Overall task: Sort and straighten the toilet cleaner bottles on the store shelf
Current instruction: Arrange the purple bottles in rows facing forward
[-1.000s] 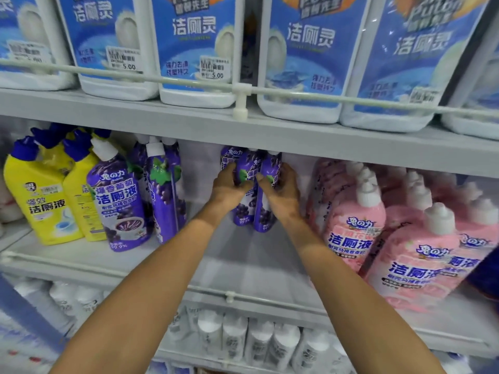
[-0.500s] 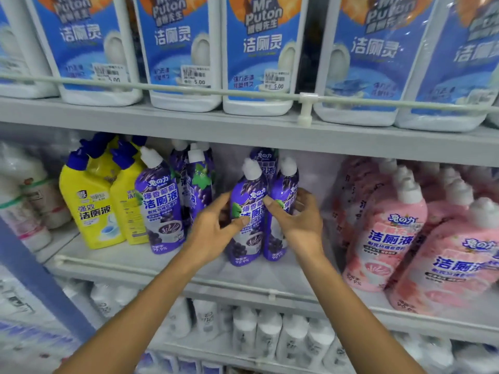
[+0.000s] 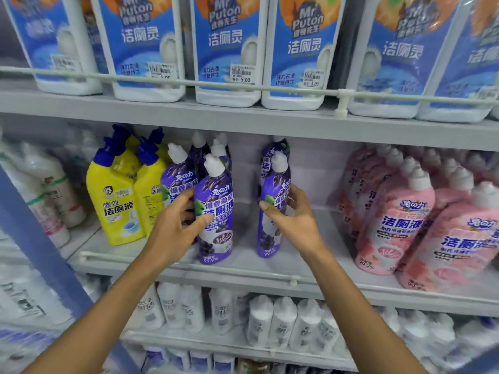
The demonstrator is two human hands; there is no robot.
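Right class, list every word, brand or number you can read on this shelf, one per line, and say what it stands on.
"Mr Puton" and "洁厕灵": blue-labelled white jugs, top shelf.
"5.00": white price stickers on those jugs.
"强效 洁厕液": yellow bottle with blue cap.
"洁厕液", "99.9%": purple bottle in the left hand.
"洁厕液": pink bottles.
"99.9%": purple bottle in the right hand.
Lower white bottles' labels: too blurred.

bare shelf floor (image 3: 244, 240) between 2 held purple bottles (image 3: 214, 211), pink bottles (image 3: 391, 225) crowding right
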